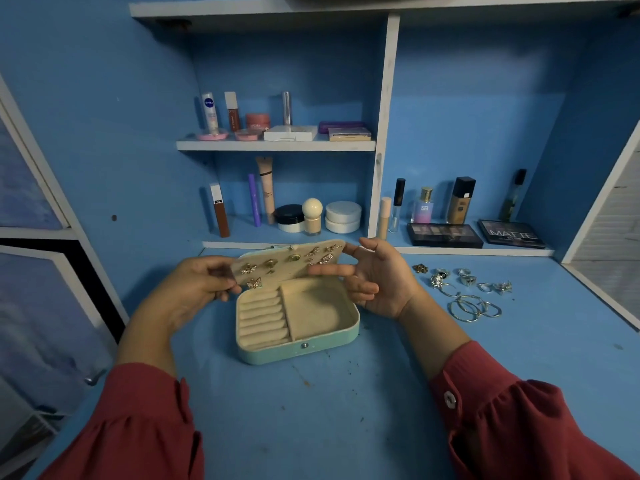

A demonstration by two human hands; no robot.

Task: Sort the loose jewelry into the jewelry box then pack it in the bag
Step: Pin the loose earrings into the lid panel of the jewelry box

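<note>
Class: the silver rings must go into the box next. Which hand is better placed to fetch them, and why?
Right. The right hand is open beside the silver rings, while the left hand grips the earring panel.

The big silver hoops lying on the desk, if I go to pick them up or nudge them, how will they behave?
The silver hoops look thin, so probably light and stiff. They overlap in a loose pile, so lifting one may drag another along. Lying flat on the smooth blue desk, they would likely slide rather than roll when pushed.
</note>
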